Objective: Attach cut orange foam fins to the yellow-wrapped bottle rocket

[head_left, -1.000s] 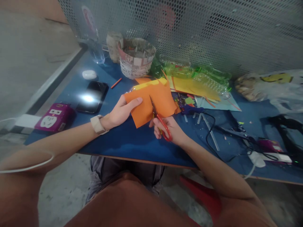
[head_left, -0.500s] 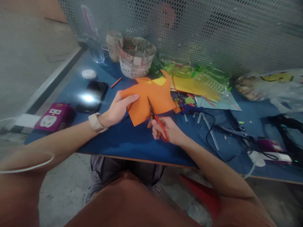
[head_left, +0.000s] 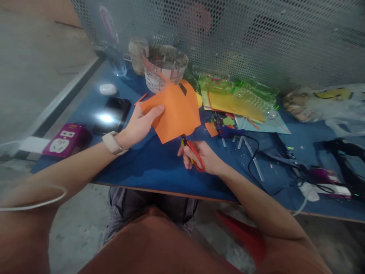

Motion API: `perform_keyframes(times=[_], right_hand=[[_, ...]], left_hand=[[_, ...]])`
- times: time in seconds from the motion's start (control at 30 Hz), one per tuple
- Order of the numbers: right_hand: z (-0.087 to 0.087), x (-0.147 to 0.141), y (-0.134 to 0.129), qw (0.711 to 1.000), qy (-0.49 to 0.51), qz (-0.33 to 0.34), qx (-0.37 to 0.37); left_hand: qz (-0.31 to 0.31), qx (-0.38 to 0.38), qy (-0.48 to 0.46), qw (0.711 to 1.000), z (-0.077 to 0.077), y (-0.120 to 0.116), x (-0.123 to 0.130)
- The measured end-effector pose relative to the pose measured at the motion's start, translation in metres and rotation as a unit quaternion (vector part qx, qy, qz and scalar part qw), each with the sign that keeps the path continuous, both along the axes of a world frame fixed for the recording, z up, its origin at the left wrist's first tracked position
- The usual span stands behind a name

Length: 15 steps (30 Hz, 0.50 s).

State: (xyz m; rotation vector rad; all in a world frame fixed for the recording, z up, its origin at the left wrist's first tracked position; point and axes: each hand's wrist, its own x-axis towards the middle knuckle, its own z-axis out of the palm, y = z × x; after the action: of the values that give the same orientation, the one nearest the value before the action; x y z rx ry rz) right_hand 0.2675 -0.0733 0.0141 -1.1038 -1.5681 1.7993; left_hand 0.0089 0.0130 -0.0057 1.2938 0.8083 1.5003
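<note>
Pinched at its left edge, a sheet of orange paper (head_left: 178, 114) is in my left hand (head_left: 142, 125), thumb on top. The sheet is held above the table and has an uneven, cut outline at its far side. My right hand (head_left: 203, 156) grips a pair of scissors with red and yellow handles (head_left: 197, 155). Their blades point away from me and pass beneath the sheet's near edge, so the tips are hidden. A dark blade part shows through a gap near the sheet's far edge.
Behind the paper stands a woven newspaper basket (head_left: 164, 78). Yellow sheets (head_left: 228, 104) and green plastic bottles (head_left: 242, 89) lie at the back right. To the left are a phone (head_left: 112, 114), a white case (head_left: 107, 89) and a purple socket block (head_left: 67, 140). A glue gun (head_left: 232, 132) lies right.
My left hand has turned and lifted the orange sheet, shifting it left. The scissor blades, earlier on top of the paper, are now under it. My right hand has barely moved.
</note>
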Motion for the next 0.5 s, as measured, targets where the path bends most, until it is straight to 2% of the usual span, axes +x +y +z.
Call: perform_keyframes(times=[0.17,0.3,0.37,0.5], right_hand=[[0.009,0.010,-0.001,0.989,-0.001,0.141,-0.043],[0.013,0.017,-0.005,0.969,0.051,0.230,-0.072],[0.012,0.015,-0.007,0.972,0.085,0.210,-0.065],[0.006,0.005,-0.010,0.995,0.090,0.027,-0.040]], left_hand=[[0.000,-0.002,0.135,0.991,0.013,-0.007,-0.004],[0.031,0.003,0.172,0.985,0.018,-0.005,-0.006],[0.031,0.009,0.172,0.985,0.018,-0.004,-0.007],[0.012,0.010,0.154,0.988,0.020,-0.007,-0.008]])
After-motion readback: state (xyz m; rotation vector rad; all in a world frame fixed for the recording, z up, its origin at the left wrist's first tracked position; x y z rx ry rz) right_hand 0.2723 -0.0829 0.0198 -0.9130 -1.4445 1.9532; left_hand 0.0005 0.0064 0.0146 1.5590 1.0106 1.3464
